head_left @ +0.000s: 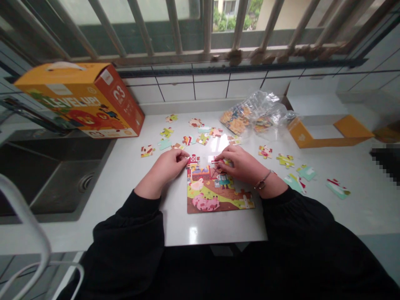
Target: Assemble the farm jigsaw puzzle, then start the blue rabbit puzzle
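A partly assembled jigsaw puzzle [206,191] lies flat on the white counter in front of me; it shows a farm scene with a pink pig and a hen. At its upper left corner, my left hand [170,166] is closed, thumb and forefinger at the edge of a red barn puzzle piece [193,160]. My right hand [239,162] pinches a red and white puzzle piece [216,160] above the upper edge; the fingers partly cover it. Loose pieces lie behind both hands, among them a brown-spotted piece [195,122] and a pink one [215,132].
More loose pieces, such as a yellow-green one [285,160], lie at right. Behind them are a clear plastic bag of pieces [250,114] and an open orange-and-white box part [331,137]. At left stand an orange box [84,102] and a dark sink [56,179].
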Motion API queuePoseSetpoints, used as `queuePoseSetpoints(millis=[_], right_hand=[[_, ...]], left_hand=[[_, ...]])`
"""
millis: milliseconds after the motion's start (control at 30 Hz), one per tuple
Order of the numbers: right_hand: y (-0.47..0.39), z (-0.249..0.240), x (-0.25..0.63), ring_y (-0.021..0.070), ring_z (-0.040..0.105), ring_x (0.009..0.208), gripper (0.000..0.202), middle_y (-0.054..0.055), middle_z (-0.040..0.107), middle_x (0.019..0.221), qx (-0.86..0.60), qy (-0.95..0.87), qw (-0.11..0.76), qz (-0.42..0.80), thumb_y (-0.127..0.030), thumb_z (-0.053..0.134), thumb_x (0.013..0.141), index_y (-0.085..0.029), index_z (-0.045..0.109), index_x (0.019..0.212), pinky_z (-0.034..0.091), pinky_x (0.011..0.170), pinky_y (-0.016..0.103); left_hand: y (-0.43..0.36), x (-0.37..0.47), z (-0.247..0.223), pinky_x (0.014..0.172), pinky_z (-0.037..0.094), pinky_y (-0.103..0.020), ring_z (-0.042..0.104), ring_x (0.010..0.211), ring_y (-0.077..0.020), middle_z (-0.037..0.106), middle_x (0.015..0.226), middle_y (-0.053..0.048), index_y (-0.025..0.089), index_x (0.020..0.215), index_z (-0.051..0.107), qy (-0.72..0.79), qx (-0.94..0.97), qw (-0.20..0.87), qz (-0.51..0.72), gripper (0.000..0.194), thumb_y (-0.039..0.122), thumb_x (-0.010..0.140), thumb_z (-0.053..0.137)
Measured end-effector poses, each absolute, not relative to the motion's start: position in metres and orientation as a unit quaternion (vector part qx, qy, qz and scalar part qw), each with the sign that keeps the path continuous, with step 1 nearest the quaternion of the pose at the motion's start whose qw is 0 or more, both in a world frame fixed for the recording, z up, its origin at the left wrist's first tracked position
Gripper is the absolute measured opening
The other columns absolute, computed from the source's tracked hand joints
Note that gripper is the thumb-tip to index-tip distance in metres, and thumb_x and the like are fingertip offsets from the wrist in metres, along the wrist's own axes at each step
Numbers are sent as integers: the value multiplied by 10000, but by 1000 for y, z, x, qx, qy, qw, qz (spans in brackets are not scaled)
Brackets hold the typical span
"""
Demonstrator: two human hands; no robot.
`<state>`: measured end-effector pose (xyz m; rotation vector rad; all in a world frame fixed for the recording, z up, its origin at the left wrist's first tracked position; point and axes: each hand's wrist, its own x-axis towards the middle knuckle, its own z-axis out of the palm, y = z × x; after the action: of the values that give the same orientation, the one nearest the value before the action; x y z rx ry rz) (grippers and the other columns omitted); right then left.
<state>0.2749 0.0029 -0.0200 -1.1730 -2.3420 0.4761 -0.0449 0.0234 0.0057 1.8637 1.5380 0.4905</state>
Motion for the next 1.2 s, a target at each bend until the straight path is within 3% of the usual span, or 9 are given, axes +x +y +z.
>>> queuePoseSetpoints(millis=[300,500,933,1200], right_hand=[[2,-18,274,284,690,1111,170,121,757,1187,-433,-851,236,179,-289,741,1063,-245,848,1188,537,1037,453],[1,-17,274,283,688,1114,189,128,753,1190,-433,-851,235,179,-291,718,1071,-234,846,1197,531,1048,461],[0,-17,274,290,673,1112,193,127,749,1192,-435,-850,230,185,-305,726,1066,-246,846,1206,529,1037,465],[1,-17,275,278,671,1101,182,117,742,1178,-432,-851,232,189,-279,737,1054,-249,852,1192,532,1028,457]], left_hand=[[21,-37,9,752,456,-372,645,833,-241,721,900,-43,233,991,762,578,763,242,159,326,485,852,915],[18,-32,10,748,432,-374,615,837,-250,692,895,-43,233,907,694,580,767,224,161,355,481,852,942],[27,-38,0,811,459,-371,600,835,-232,688,884,-22,238,1017,780,536,794,233,166,260,416,907,936],[25,-40,5,754,436,-360,592,781,-216,692,854,-14,240,983,774,529,796,247,160,199,397,934,886]])
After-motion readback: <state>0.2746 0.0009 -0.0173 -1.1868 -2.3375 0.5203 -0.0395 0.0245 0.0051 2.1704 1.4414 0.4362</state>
